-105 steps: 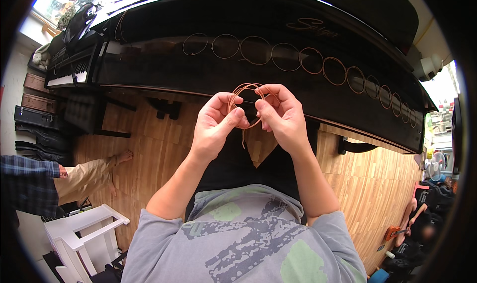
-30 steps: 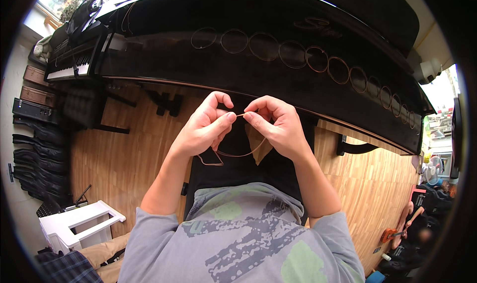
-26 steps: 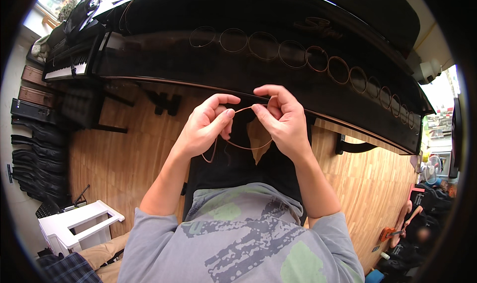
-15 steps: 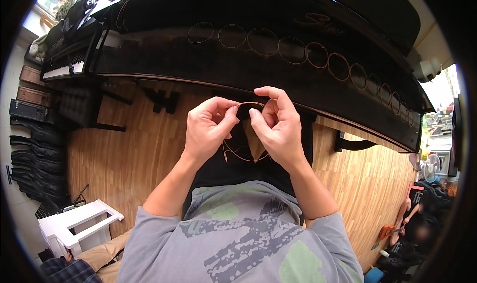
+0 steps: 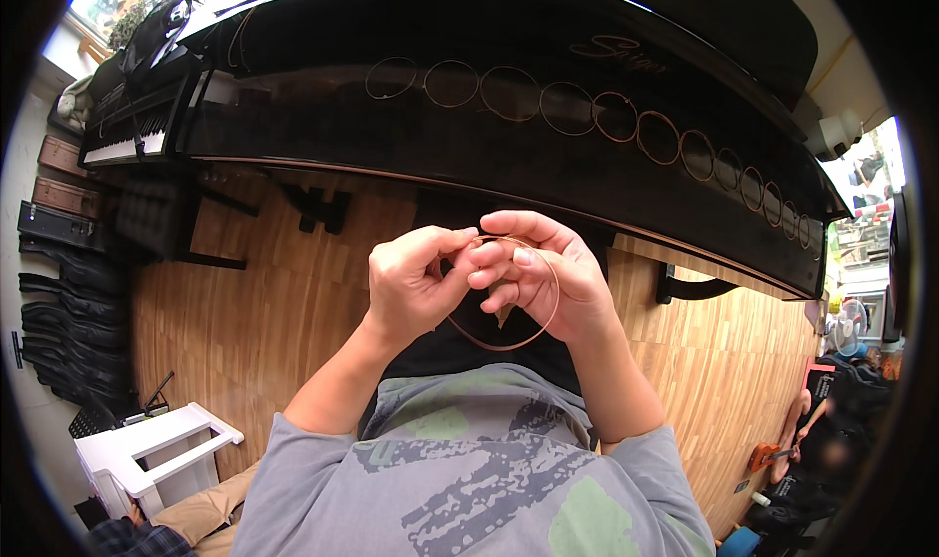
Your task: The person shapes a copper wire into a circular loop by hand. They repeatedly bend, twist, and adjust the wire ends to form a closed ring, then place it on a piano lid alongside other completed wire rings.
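A thin copper-coloured string (image 5: pixel 502 349), bent into a ring, is held in front of my body. My left hand (image 5: pixel 416 278) pinches its upper left part between thumb and fingertips. Loosely curled, my right hand (image 5: pixel 553 268) holds the upper part, its thumb and fingers overlapping the ring, whose right side runs down across the palm. Where the string's ends lie is hidden by the fingers. Below, a small tan piece (image 5: pixel 504 314) shows partly against my dark trousers.
Ahead stands a long black piano (image 5: pixel 323 117) with a row of several coiled strings (image 5: pixel 510 93) along it. To the left are a keyboard (image 5: pixel 137 136), a black bench (image 5: pixel 161 215) and a white stool (image 5: pixel 156 449). A person (image 5: pixel 831 420) with an orange instrument (image 5: pixel 765 456) is at right.
The string, earlier stretched between both hands with loose loops below, now forms a rounder ring. My right hand has turned and its fingers have come closer to my left hand.
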The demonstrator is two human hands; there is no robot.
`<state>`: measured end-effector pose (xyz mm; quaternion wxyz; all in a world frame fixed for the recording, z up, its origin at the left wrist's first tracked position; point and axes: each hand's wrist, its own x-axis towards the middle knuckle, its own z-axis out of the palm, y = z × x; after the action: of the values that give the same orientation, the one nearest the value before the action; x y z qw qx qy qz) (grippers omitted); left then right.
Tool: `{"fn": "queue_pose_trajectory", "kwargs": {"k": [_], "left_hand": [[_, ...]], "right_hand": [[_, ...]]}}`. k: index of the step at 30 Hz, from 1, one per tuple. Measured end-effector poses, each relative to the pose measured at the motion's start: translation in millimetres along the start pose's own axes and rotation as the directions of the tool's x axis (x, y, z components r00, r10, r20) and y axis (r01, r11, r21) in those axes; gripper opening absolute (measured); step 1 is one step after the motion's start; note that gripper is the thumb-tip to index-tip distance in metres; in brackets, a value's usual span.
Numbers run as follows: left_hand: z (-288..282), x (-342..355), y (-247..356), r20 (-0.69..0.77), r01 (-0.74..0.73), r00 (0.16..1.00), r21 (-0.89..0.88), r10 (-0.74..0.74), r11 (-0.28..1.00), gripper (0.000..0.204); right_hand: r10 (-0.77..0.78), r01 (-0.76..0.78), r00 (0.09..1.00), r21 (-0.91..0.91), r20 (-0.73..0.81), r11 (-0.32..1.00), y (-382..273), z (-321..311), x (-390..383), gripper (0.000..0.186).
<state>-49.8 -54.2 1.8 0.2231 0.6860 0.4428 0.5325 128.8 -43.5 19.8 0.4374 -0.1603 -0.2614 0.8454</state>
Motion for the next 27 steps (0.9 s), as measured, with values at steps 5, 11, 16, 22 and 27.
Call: {"fn": "queue_pose_trajectory", "kwargs": {"k": [5, 11, 16, 22, 27], "left_hand": [[2.0, 2.6, 5.0, -0.011, 0.033, 0.999, 0.031, -0.033, 0.999, 0.006], [5.9, -0.6, 2.8, 0.050, 0.316, 0.947, -0.311, -0.317, 0.896, 0.006], [15.5, -2.1, 3.9, 0.240, 0.480, 0.876, -0.525, -0.419, 0.703, 0.009], [28.2, -1.0, -2.0, 0.531, 0.634, 0.767, -0.538, -0.361, 0.556, 0.026], [31.8, 7.2, -2.1, 0.440, 0.481, 0.855, -0.475, -0.275, 0.737, 0.035]], "right_hand": [[-0.136, 0.116, 0.986, -0.183, -0.099, 0.976, 4.6, -1.8, 0.2, 0.027], [-0.204, 0.053, 0.958, -0.569, -0.204, 0.820, -0.5, -5.9, 2.2, 0.026], [-0.251, 0.086, 0.946, -0.588, -0.206, 0.804, -11.4, -13.0, -3.7, 0.018], [-0.333, 0.226, 0.937, -0.542, -0.106, 0.809, -45.1, -11.1, -17.6, 0.013], [-0.365, 0.275, 0.925, -0.476, -0.108, 0.836, -61.8, -11.7, -26.7, 0.014]]}}
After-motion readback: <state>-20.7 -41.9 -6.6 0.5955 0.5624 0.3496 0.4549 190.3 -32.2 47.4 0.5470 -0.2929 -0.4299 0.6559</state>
